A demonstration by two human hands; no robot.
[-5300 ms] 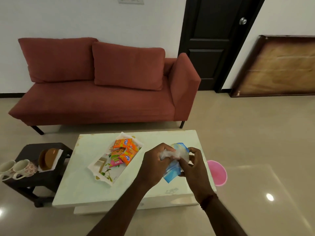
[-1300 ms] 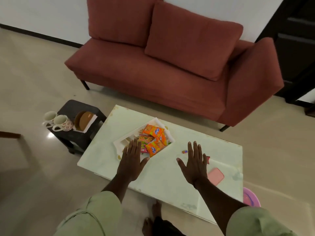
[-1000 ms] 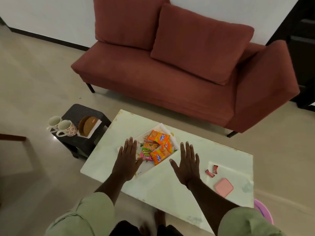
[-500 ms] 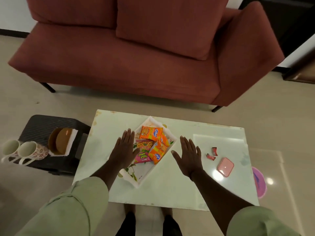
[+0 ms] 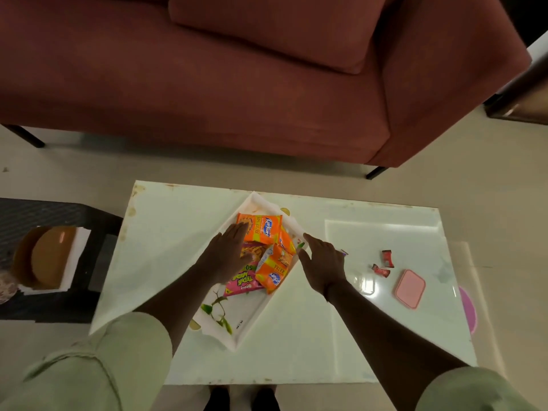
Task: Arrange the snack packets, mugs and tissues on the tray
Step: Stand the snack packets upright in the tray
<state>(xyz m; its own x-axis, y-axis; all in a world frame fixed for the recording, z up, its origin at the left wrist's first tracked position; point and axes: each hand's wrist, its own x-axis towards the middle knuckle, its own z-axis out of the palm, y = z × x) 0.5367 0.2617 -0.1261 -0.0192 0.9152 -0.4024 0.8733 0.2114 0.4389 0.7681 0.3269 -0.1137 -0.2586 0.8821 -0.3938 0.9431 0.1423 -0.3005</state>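
A white tray (image 5: pixel 237 327) with a leaf print lies diagonally on the pale low table (image 5: pixel 166 232). Orange snack packets (image 5: pixel 262 229) and a pink packet (image 5: pixel 241 281) are piled in its far half. My left hand (image 5: pixel 226 252) lies flat on the packets, fingers spread, covering part of the pile. My right hand (image 5: pixel 321 262) hovers open at the tray's right rim and holds nothing. One mug (image 5: pixel 6 287) shows only as a patterned sliver at the left frame edge, on the dark side stool (image 5: pixel 44 212). White tissues (image 5: pixel 72 259) lie there under a brown round object (image 5: pixel 47 264).
On the table's right part lie two small red wrappers (image 5: pixel 384 264) and a pink flat case (image 5: pixel 409 288). A pink bin (image 5: pixel 468 310) stands on the floor beside the table's right edge. A red sofa (image 5: pixel 237 69) fills the space behind the table.
The view has tilted further down and come nearer. My left hand has moved from the tray's left rim onto the packets. My right hand has shifted towards the tray's right rim.
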